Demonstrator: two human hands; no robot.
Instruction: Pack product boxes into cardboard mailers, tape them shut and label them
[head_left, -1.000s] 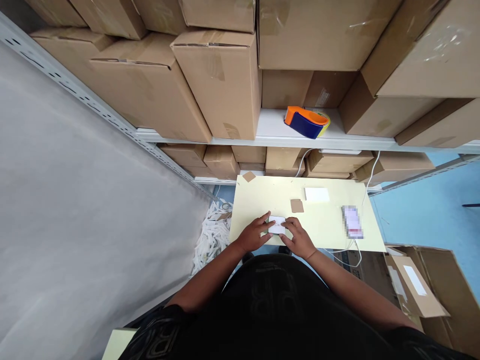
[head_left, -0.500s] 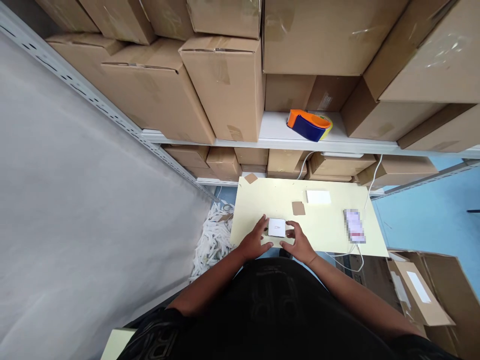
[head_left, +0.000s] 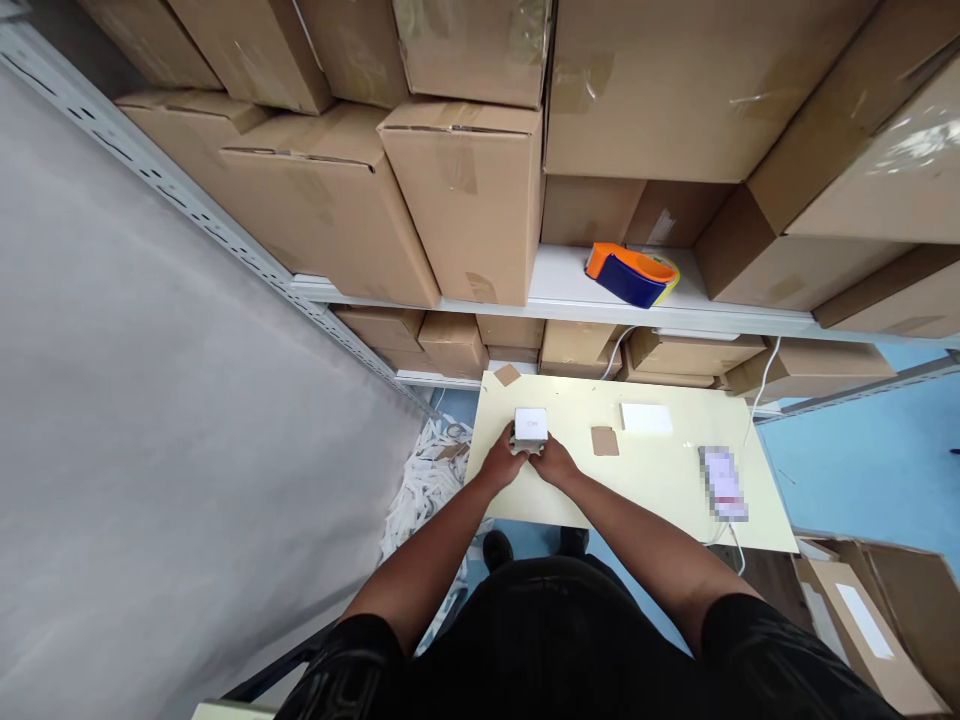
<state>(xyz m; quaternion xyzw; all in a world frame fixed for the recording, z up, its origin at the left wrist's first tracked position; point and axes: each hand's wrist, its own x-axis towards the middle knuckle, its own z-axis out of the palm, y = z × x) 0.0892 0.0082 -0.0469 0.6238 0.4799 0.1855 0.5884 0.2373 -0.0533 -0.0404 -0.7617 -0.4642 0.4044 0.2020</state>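
Observation:
A small white box [head_left: 530, 425] sits near the left side of a pale yellow table [head_left: 660, 480]. My left hand [head_left: 500, 460] grips its near left side and my right hand [head_left: 553, 460] grips its near right side, both with fingers curled against it. A brown card square [head_left: 604, 441] lies just right of my hands. Farther right lie a flat white box [head_left: 646, 418] and a phone [head_left: 723, 483] on a white cable.
Metal shelving behind the table holds many cardboard boxes and an orange and blue tape dispenser [head_left: 631, 274]. White paper strips [head_left: 424, 480] are heaped on the floor at the left. An open carton [head_left: 862, 620] stands at the lower right. Another brown scrap [head_left: 507, 375] lies at the table's far left corner.
Both hands have slid the white box from the table's near middle edge toward the far left, and the head has lifted slightly.

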